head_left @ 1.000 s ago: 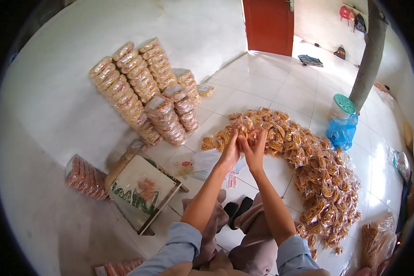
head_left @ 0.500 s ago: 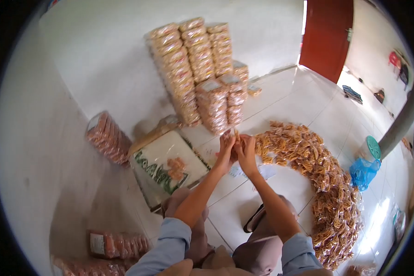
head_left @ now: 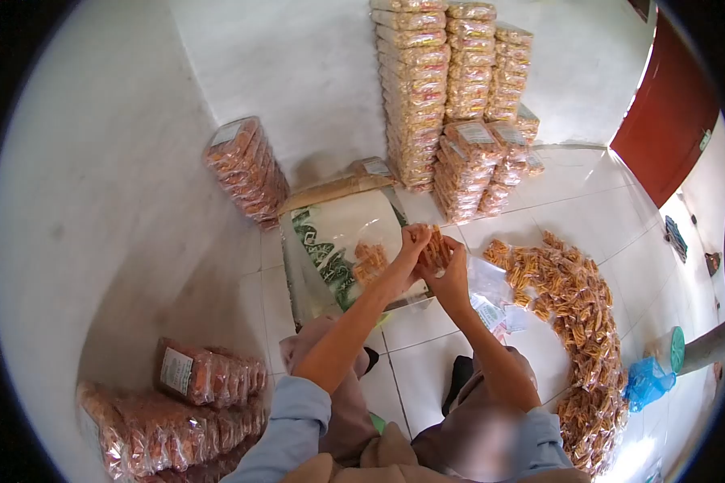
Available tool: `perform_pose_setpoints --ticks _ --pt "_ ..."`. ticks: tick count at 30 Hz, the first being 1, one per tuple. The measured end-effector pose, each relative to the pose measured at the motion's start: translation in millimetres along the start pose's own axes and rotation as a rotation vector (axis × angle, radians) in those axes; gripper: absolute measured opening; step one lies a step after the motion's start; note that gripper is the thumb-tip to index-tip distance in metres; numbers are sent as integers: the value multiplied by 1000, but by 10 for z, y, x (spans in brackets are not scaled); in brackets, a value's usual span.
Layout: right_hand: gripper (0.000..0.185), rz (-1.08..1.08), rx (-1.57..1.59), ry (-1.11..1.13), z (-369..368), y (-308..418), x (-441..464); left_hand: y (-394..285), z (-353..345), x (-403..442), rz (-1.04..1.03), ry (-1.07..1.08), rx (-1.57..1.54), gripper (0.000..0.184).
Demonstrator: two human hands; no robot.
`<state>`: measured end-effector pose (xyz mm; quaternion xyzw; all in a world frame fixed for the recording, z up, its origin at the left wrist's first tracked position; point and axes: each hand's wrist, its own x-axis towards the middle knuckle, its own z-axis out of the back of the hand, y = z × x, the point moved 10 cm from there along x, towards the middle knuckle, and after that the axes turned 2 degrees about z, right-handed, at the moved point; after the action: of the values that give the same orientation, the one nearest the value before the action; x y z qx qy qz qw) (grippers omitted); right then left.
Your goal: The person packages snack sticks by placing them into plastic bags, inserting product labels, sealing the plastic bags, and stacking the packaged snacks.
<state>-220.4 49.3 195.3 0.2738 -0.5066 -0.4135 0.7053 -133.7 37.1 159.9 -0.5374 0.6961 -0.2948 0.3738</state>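
Observation:
In front of my knees, my left hand (head_left: 412, 244) and my right hand (head_left: 453, 279) are close together. Both are closed around small clear packets of brown stick-shaped snacks (head_left: 437, 251), held upright between them; how many is hidden by the fingers. Just left of my hands, a few similar snack packets (head_left: 370, 263) lie on a white surface with green print (head_left: 354, 213). To the right, a long curved heap of loose snack packets (head_left: 576, 294) spreads over the floor tiles.
Tall stacks of bagged snacks (head_left: 415, 97) stand against the wall, with shorter stacks (head_left: 467, 165) before them. More bundled packs are at the left wall (head_left: 246, 173) and lower left (head_left: 169, 427). Paper labels (head_left: 491, 312) lie by the heap. A blue plastic bag (head_left: 648, 382) is far right.
My view has turned left, so the stacks and door appear farther right. My hands have come nearer the white surface, and the snack packets between them show more clearly.

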Motion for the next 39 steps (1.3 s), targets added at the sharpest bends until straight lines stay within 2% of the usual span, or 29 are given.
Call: perform_pose_setpoints --ticks 1,3,8,11,12,14,18,23,24,25,27,28,29,31,32,33,35,36,37,38,39 --pt "69 -3 7 9 -36 -14 7 -25 -10 -26 3 21 -37 33" --pt "66 149 -76 -32 -31 254 58 -68 138 12 -24 22 -17 30" --pt "65 176 -17 104 -406 462 78 -297 499 -130 -245 -33 -108 28" --pt "66 253 -42 89 -602 593 24 -374 702 -201 -270 -80 -32 27" --pt "66 310 -69 44 -628 637 8 -384 734 -227 -272 -83 -28 27" --pt "66 297 -44 38 -695 561 10 -352 796 -271 -251 -127 7 34" --pt "62 263 -37 -20 -684 475 12 -288 790 -259 -200 -110 -31 36" --pt "62 205 -82 -48 -637 347 -2 -213 693 -213 -97 68 18 42" --pt "61 196 -79 -75 -616 302 20 -200 709 -166 -91 85 7 54" --pt "61 198 -77 -74 -606 249 55 -214 768 -151 -93 84 8 54" --pt "59 84 35 -207 -393 60 103 -423 950 -216 -188 -77 278 67" --pt "55 29 39 -266 -254 18 83 -568 1114 -188 -415 -178 470 75" --pt "55 30 35 -271 -189 9 51 -470 1229 -166 -415 -171 470 75" --pt "51 -136 2 -396 52 -282 -132 -310 1250 -234 -566 -200 1099 75" --pt "48 -72 154 -455 54 -564 -272 -8 1368 -133 -523 -127 1121 79" --pt "48 -76 152 -461 93 -563 -423 117 1315 -243 -520 -119 1123 79" --pt "48 -227 247 -450 69 -721 -838 543 1230 -452 -383 -139 1535 82" --pt "49 -227 240 -479 61 -823 -1055 675 1179 -566 -373 -125 1537 82" --pt "50 -228 232 -506 37 -958 -1273 767 1037 -689 -465 -94 1636 83" --pt "50 -280 68 -504 46 -1065 -1623 941 932 -750 -538 -46 1727 84" --pt "50 -320 -87 -490 19 -1046 -1810 1048 950 -705 -514 -32 1728 84"
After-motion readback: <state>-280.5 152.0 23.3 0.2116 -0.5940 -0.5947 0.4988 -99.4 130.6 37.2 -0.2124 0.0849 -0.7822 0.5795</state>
